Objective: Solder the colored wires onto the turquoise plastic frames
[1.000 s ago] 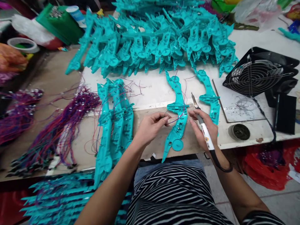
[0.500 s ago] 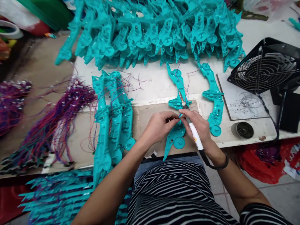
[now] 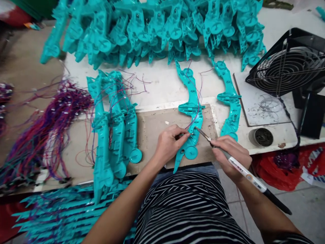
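In my right hand (image 3: 231, 154) is a soldering iron (image 3: 245, 173) with a white handle, its thin tip pointing left over a teal plastic piece (image 3: 190, 89). That piece lies lengthwise in front of me, with a round disc near its lower end. My left hand (image 3: 170, 143) is pinched at the left edge of the piece, close to the iron's tip. A thin red-purple wire (image 3: 197, 114) curves down the piece to these fingertips. The wire's end is too small to make out.
Another teal piece (image 3: 230, 101) lies to the right, several (image 3: 115, 122) at left, and a large pile (image 3: 152, 30) behind. Wire bundles (image 3: 56, 125) spread at far left. On the right are a black fan (image 3: 281, 64), a board with wire scraps (image 3: 264, 108) and a small tin (image 3: 261, 137).
My right hand has moved right, away from my left fingers. The soldering iron has swung from pointing away to pointing left, its tip now down at the teal piece.
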Tool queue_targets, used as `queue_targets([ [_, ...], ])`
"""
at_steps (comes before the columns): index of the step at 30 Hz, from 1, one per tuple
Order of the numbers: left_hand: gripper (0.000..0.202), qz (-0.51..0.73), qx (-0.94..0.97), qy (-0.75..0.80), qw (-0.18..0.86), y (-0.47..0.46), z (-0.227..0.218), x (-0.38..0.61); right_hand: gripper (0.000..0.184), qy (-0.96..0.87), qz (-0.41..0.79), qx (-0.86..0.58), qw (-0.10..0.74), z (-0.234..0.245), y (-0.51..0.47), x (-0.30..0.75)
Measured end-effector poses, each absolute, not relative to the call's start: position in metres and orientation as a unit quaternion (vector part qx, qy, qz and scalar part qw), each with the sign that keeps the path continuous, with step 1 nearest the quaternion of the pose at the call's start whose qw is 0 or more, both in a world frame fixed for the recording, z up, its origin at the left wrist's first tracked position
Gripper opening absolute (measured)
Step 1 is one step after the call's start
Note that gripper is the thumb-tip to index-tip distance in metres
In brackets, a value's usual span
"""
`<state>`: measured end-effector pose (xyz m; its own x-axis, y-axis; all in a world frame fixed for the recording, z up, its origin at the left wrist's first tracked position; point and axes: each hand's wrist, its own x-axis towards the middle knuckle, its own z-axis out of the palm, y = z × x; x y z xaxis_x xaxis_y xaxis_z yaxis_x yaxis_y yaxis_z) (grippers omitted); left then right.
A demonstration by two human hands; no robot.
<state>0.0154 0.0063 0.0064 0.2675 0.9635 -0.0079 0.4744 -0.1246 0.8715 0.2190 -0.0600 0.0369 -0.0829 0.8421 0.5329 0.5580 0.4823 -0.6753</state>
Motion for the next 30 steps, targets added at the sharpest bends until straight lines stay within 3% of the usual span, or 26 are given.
queue_targets([
  [30,0.008,0.324,0.716,0.488,0.379,0.009,0.001,0.014,0.023,-0.781,0.096,-0.434,0.439,0.031,-0.067,0.223],
])
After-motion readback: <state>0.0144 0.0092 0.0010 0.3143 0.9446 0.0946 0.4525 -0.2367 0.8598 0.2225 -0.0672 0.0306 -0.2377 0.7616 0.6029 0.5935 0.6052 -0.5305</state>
